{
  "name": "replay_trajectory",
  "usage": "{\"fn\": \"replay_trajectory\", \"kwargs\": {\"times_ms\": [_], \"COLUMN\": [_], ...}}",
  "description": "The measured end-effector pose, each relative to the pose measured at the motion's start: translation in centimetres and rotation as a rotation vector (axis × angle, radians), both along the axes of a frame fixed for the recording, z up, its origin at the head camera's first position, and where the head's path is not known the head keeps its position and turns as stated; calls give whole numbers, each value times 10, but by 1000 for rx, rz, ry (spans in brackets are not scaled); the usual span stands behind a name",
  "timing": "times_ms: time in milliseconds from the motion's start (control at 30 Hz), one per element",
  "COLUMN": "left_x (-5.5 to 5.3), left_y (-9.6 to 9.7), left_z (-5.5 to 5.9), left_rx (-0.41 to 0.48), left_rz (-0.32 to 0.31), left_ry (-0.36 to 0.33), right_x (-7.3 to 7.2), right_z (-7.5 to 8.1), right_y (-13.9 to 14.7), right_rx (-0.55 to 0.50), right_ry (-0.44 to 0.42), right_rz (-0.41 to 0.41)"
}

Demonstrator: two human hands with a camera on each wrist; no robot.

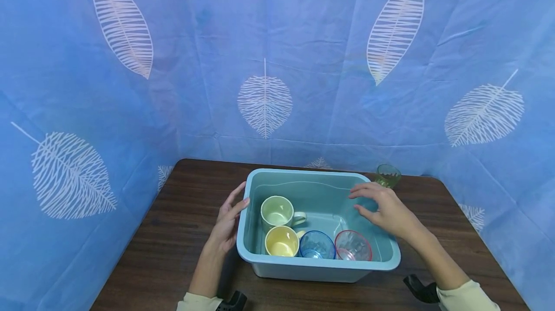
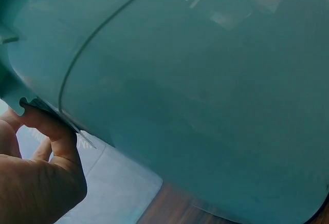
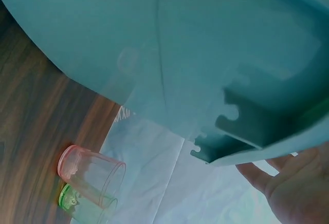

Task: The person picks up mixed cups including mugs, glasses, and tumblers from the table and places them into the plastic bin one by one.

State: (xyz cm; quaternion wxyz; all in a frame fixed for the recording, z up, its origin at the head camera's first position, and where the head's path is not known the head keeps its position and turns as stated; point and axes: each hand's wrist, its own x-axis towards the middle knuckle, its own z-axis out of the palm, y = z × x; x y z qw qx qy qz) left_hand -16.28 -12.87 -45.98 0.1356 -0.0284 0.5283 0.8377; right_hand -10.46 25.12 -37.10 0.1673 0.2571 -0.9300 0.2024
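Head: the left hand [image 1: 225,219] grips one end of the tub [image 1: 303,272] on the worktop [image 1: 173,234]; the right hand [image 1: 386,210], loosely spread, holds nothing over the other. Green mug [image 1: 277,212], yellow mug [image 1: 282,242], blue glass [image 1: 317,245], red-rimmed glass [image 1: 353,246] sit inside — a tilt could clash them. Left wrist: that hand bends under the rim. Right wrist: pink glass [image 3: 92,172] and green glass [image 3: 87,208] stand outside — sliding the tub could topple them.
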Motion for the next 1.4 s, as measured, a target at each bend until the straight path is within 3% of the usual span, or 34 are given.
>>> {"fn": "replay_trajectory", "kwargs": {"times_ms": [433, 833, 1100, 1400], "left_x": [-2, 0, 1, 1], "left_y": [0, 0, 0, 0], "left_z": [1, 1, -1, -1], "left_rx": [11, 5, 10, 15], "left_rz": [-9, -5, 2, 0], "left_ry": [-11, -9, -17, -12], "right_x": [-4, -4, -1, -2], "right_z": [-6, -10, -10, -13], "right_y": [8, 16, 21, 30], "right_rx": [-18, 26, -47, -74], "right_ry": [134, 177, 128, 117], "right_rz": [-13, -84, -213, -264]}}
